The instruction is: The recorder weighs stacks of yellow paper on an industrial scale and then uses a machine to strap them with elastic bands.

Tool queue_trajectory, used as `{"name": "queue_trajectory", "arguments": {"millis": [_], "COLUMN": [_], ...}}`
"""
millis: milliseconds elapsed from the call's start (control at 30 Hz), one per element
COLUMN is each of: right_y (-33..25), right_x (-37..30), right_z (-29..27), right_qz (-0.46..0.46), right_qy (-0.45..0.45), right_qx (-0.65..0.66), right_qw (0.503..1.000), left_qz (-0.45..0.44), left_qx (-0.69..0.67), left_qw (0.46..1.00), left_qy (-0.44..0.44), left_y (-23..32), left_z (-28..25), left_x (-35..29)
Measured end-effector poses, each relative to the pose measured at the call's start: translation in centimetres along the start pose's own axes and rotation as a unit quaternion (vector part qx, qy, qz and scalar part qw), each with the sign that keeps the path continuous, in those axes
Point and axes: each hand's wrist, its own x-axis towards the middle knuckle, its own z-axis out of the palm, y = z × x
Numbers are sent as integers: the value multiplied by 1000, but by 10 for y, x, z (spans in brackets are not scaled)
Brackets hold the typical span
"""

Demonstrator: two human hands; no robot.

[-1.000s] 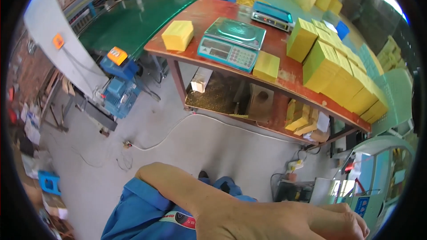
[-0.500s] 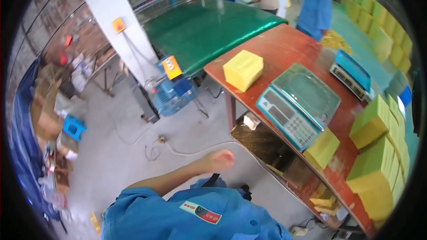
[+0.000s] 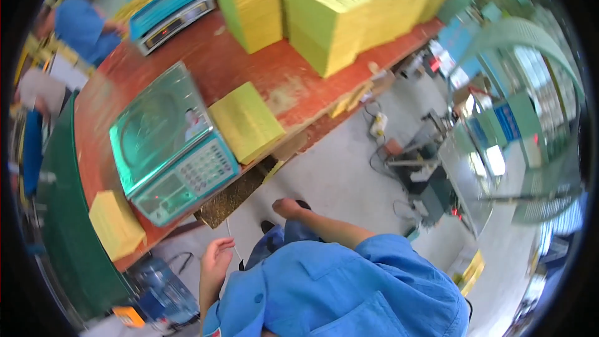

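Observation:
My left hand (image 3: 216,257) hangs low in front of me, its fingers loosely bent and apart, holding nothing. It is nearest the table's front edge and the small yellow paper stack (image 3: 118,228) on the left corner. My right hand (image 3: 288,207) is below the table edge, beside my legs. Its fingers are too small and blurred to read. On the red-brown table (image 3: 284,97) stands a teal digital scale (image 3: 165,143) with a glassy pan. Another yellow stack (image 3: 248,123) lies against the scale's right side. Neither hand touches the table or its load.
Tall yellow paper stacks (image 3: 324,22) line the far right of the table. A second scale (image 3: 171,15) with a blue tray is at the back. One co-worker (image 3: 84,28) in blue is beyond. A green belt (image 3: 75,212) lies left; a green-framed machine (image 3: 524,125) stands right.
My view has swung to the right, so the table now lies ahead and leftward. My right hand has come into view. The scale and stacks appear to stay in place on the table.

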Motion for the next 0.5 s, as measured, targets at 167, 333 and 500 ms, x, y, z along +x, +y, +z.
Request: {"name": "queue_trajectory", "arguments": {"millis": [167,333,500], "right_y": [8,141,267], "right_x": [-105,-176,-202], "right_z": [-1,-20,-130], "right_qz": [216,496,492], "right_qy": [108,237,313], "right_qx": [101,221,364], "right_qw": [965,806,726], "left_qz": [91,379,431], "left_qx": [237,334,426], "left_qw": [928,810,779], "left_qy": [-272,-299,-162], "left_y": [92,153,168], "left_z": [64,166,266], "left_x": [80,141,215]}}
